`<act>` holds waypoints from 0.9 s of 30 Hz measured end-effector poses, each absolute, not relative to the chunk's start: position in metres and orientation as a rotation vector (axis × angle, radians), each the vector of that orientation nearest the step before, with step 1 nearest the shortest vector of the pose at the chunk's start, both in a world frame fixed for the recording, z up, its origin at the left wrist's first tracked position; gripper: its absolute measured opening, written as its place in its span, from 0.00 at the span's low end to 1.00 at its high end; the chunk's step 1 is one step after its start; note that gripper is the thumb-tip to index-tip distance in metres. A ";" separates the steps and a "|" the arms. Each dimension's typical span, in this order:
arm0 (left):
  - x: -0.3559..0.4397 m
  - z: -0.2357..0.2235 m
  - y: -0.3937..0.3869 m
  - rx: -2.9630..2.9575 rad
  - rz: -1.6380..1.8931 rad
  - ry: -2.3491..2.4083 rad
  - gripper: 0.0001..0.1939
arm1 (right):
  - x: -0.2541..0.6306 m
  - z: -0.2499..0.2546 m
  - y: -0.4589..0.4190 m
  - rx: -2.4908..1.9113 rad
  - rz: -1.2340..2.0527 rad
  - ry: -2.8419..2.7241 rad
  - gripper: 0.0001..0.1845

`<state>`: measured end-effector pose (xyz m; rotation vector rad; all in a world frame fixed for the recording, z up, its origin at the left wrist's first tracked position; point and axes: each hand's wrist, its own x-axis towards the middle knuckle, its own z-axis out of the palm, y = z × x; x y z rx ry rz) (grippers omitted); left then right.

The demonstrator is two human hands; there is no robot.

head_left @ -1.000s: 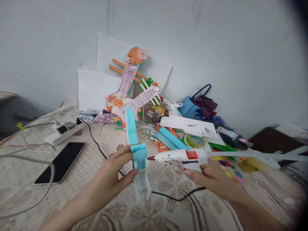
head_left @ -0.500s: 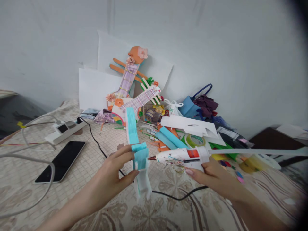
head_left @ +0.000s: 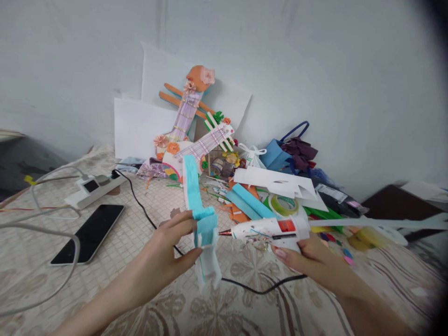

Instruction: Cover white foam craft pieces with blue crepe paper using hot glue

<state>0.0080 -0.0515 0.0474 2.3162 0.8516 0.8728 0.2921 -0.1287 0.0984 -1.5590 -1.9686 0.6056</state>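
My left hand (head_left: 164, 254) pinches a long turquoise and white foam strip (head_left: 198, 219) near its middle, thumb below and fingers on top, holding it upright over the bedspread. My right hand (head_left: 308, 261) grips a white hot glue gun (head_left: 271, 229) with a red label. Its copper nozzle points left and sits a short gap from the strip. A pale glue stick sticks out of the gun's back toward the right.
The gun's black cord (head_left: 245, 284) runs under my hands to a white power strip (head_left: 93, 189). A black phone (head_left: 89, 233) lies at the left. Paper craft guitars (head_left: 191, 126), a tape roll (head_left: 283, 204), blue foam strips and coloured scraps pile up against the wall.
The glue gun has shifted slightly to the right, widening the gap between nozzle and strip. My left hand and the strip have barely moved.
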 end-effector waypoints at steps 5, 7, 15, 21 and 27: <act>0.008 0.046 -0.052 2.306 0.880 0.890 0.08 | 0.292 0.095 -0.133 -1.533 0.603 -1.946 0.19; 0.008 0.046 -0.052 2.307 0.887 0.898 0.09 | 0.289 0.095 -0.137 -1.528 0.593 -1.941 0.18; 0.011 0.046 -0.051 2.298 0.896 0.873 0.08 | 0.274 0.100 -0.152 -1.600 0.489 -2.126 0.12; 0.010 0.042 -0.053 2.280 0.925 0.899 0.09 | 0.260 0.110 -0.146 -1.645 0.458 -2.183 0.14; 0.011 0.041 -0.055 2.272 0.941 0.895 0.06 | 0.249 0.128 -0.141 -1.644 0.326 -2.260 0.12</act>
